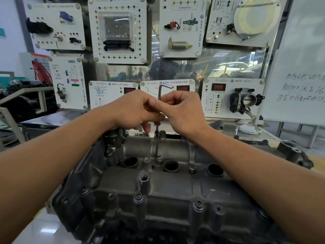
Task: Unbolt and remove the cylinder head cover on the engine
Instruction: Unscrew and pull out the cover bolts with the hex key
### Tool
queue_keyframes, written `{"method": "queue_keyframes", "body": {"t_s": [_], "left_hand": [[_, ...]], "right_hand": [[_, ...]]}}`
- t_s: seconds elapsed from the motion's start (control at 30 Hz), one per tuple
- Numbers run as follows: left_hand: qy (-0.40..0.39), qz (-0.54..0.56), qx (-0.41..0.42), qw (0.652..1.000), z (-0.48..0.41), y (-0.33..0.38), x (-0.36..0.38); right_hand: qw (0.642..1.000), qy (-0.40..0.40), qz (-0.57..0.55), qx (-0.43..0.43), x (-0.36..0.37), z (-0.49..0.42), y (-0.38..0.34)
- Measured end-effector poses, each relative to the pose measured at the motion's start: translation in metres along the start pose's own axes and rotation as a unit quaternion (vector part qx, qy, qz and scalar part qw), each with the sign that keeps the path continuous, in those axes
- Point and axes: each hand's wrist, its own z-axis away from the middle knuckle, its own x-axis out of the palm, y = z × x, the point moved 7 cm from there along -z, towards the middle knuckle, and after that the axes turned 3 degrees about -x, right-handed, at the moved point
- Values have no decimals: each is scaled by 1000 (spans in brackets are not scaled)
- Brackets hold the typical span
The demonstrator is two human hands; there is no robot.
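So it all comes down to the hex key (159,95). It stands pretty much straight up over the far edge of the cylinder head cover (158,184), long leg vertical, short leg at the top poking off to the right. The lower tip runs down to a bolt (157,132) on that far edge, about mid-length of the cover, though from this angle it's hard to say if it's fully seated in the socket. Both hands are up on the shaft above the cover. The left hand (133,111) has its fingers curled in and pinches the key from the left. The right hand (182,111) has its fingers curled onto it from the right, so the two hands touch around the same bit of steel. Neither is really nearer, they sit level with each other, and the bolt is straight below them on the side of the cover away from the person. It looks like the spin-it-out stage: twirling the long leg between the fingers rather than levering on the short one. If so, keeping that axis in line with the bolt is what matters. The cover itself sits on the engine, and the near-edge bolts (198,205) look to be in place, so there's probably plenty left to undo.
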Motion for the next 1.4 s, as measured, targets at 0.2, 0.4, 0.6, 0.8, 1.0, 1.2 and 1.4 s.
{"method": "queue_keyframes", "body": {"t_s": [0.2,0.4,0.6,0.8,1.0,1.2,1.4], "left_hand": [[2,10,0,1000,-2,-3,1],[-24,26,-12,999,-1,-7,0],[1,30,-15,999,-2,-7,-1],[6,22,1,1000,-1,-3,-1],[9,25,3,1000,-1,-2,0],[-7,21,-7,1000,0,-5,-1],[14,23,-10,1000,0,-3,-1]], "right_hand": [[999,-18,33,-24,1,-1,-4],[996,-39,73,-42,3,0,-6],[996,-40,71,-48,4,2,-9],[999,1,21,-26,-3,-1,-5],[998,-25,50,-43,1,-1,-10],[993,-54,88,-60,5,1,-12],[995,-43,68,-61,3,0,-10]]}}
